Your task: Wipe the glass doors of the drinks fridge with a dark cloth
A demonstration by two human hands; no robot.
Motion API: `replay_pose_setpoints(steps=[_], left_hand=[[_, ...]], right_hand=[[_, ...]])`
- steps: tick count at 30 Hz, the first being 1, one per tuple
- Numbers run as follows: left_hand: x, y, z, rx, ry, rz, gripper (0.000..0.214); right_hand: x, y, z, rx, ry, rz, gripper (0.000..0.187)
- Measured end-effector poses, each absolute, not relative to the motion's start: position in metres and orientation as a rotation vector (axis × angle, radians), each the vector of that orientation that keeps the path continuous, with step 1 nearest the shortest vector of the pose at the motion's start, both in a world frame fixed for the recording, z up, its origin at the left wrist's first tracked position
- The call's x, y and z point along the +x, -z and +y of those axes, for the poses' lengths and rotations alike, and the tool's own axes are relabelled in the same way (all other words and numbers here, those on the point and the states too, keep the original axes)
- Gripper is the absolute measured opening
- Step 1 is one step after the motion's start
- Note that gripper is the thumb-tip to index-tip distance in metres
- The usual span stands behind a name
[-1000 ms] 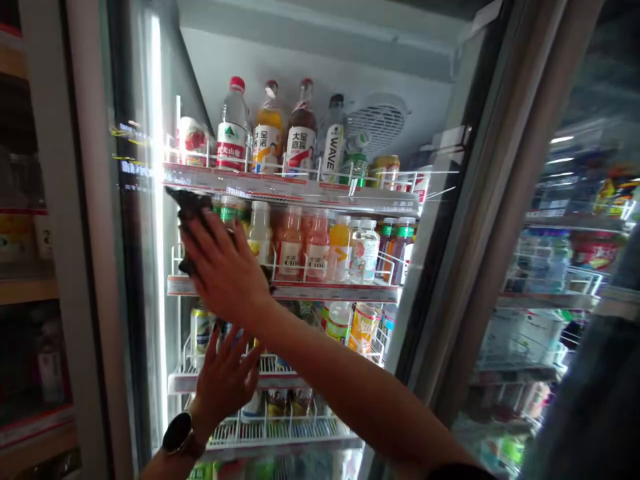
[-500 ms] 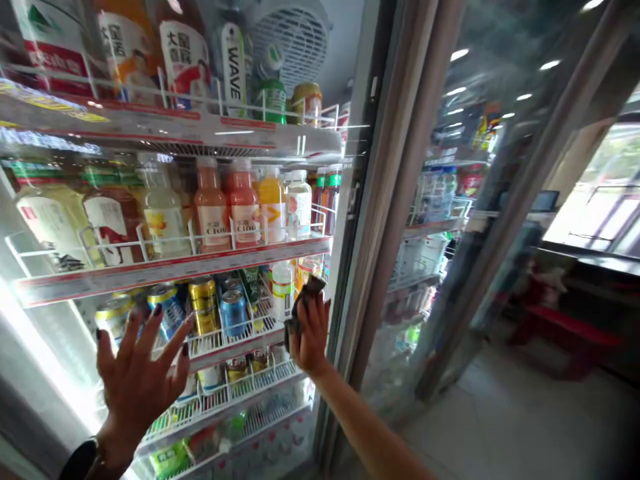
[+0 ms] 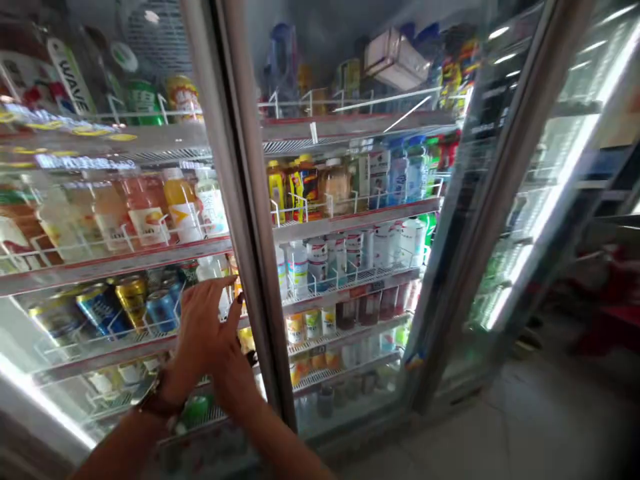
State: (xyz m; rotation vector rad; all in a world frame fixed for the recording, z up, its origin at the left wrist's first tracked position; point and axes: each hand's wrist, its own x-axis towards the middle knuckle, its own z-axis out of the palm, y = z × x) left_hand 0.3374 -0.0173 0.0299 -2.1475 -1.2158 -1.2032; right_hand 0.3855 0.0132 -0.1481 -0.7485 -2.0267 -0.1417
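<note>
Fingers (image 3: 225, 285) of my left hand (image 3: 199, 328) extend, empty, beside the door frame (image 3: 249, 223), perhaps bracing; my right hand's (image 3: 234, 372) I cannot tell.

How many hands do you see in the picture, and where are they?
2: the left hand, in front of the left shelves beside the upright door frame, and the right hand, lower. They overlap, so some fingers may be hidden.
</note>
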Motion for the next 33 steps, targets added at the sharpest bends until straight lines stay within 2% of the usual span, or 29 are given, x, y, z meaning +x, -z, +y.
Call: replay_pose_setpoints(steps=[4,7,14,16,19,22,27,33], left_hand=[[0.370,-0.037,-0.013,-2.223,1.250,-1.610,0.031],[0.387,-0.029,-0.008,-2.102,1.275,-1.838,0.026],[0.401,-0.022,-0.007,-1.946,1.295,-1.913,0.020],[0.404,-0.021,-0.010,-1.931,1.321,-1.899,0.020],[0.411,-0.018,-0.027,-1.858,1.365,-1.919,0.018],[0.418,-0.014,-0.066,-1.780,1.368,-1.992,0.018],[0.421,-0.018,-0.161,-1.657,1.312,-2.167,0.034],[0.410,-0.015,-0.279,-1.114,1.317,-2.325,0.052]], right_hand=[[0.436,0.238,-0.049,-0.809,-0.340,-2.045,0.072],[0.479,0.265,-0.078,-0.860,-0.626,-1.963,0.064],[0.549,0.219,-0.088,-0.937,-1.031,-1.680,0.043],[0.561,0.218,-0.085,-0.967,-1.091,-1.594,0.047],[0.583,0.225,-0.085,-1.013,-1.196,-1.461,0.064],[0.619,0.223,-0.094,-0.993,-1.386,-1.483,0.076],[0.666,0.200,-0.105,-0.972,-1.611,-1.606,0.080],[0.628,0.198,-0.120,-0.816,-1.822,-1.842,0.078]])
